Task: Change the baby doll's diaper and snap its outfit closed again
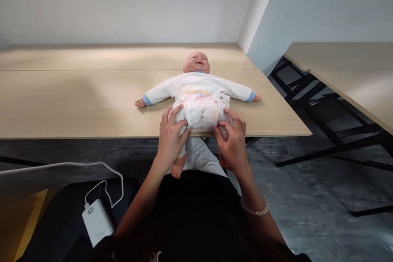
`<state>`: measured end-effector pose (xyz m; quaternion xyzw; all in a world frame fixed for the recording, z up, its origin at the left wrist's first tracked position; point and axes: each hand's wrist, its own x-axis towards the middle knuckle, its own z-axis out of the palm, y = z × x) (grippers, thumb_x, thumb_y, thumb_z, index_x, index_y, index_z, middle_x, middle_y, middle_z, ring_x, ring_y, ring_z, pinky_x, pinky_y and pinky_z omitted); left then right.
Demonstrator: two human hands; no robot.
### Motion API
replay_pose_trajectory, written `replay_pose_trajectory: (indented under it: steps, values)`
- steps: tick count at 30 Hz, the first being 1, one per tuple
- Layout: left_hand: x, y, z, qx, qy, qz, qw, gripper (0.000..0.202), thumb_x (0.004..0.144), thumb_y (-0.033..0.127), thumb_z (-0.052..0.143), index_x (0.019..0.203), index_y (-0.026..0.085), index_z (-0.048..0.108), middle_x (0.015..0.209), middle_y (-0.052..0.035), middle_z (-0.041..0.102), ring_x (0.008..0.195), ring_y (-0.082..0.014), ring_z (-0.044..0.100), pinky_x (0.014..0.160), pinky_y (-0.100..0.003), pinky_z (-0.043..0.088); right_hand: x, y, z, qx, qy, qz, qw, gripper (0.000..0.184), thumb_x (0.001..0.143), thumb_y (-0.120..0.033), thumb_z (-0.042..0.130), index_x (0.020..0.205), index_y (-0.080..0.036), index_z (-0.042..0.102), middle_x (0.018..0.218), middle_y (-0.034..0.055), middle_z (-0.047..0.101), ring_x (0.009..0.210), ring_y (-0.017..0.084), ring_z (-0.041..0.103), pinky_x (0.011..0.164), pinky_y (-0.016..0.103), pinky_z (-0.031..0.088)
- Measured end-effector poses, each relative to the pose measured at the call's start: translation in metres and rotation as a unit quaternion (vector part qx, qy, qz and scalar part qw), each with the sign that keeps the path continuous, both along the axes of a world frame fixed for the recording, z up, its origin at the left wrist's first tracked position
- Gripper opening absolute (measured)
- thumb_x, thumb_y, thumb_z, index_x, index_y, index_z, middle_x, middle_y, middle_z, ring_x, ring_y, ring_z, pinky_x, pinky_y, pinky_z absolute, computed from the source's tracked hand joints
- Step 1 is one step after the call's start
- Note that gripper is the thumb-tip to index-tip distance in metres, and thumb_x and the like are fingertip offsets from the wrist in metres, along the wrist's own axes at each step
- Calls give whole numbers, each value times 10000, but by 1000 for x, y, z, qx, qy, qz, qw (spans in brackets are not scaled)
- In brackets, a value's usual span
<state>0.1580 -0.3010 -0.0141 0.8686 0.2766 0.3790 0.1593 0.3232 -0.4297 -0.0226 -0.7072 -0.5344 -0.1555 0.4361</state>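
A baby doll (196,79) in a white top with blue cuffs lies on its back, arms spread, its bottom at the table's front edge. Round its hips sits a white diaper (201,114) with a coloured print on the waistband. My left hand (170,136) pinches the diaper's leg edge on the left side, thumb near the crotch and fingers over the hip. On the opposite side, my right hand (232,139) grips the other leg edge between thumb and bent fingers. One doll foot (178,167) hangs below the table beside my left wrist; the other leg is mostly hidden by my right hand.
The doll lies on a light wooden table (76,102) against a white wall. A second table (346,63) with black folding legs stands at the right, across a gap. At lower left, a white power bank (97,222) with a cable rests on a black chair (64,208).
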Motion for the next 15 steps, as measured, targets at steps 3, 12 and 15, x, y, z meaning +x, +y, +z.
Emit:
replay_pose_trajectory:
  steps: [3,12,15]
  values:
    - [2,-1,-2,-14,-24,6,1000,142,950,280,672,822,216,675,1472,-83,585,1446,-349,425,1187,-610,414,-2,2,0,-9,10,-22,1000,176,1027,-310,524,961,-202,647,1451,123,574,1354,308,494,1165,544,413]
    - [3,27,12,-343,-269,-9,900,328,858,503,762,986,207,700,1331,-110,651,1320,-280,603,1125,-482,522,40,7,8,19,292,93,952,526,878,-639,698,1173,-212,611,1448,151,550,1400,283,524,1173,501,469]
    - [14,58,17,-515,-310,-20,799,350,880,495,716,1027,180,673,1194,-133,724,1265,-278,657,1118,-446,544,67,27,16,19,468,103,877,630,867,-686,675,1264,-208,571,1375,141,632,1308,275,620,1119,481,536]
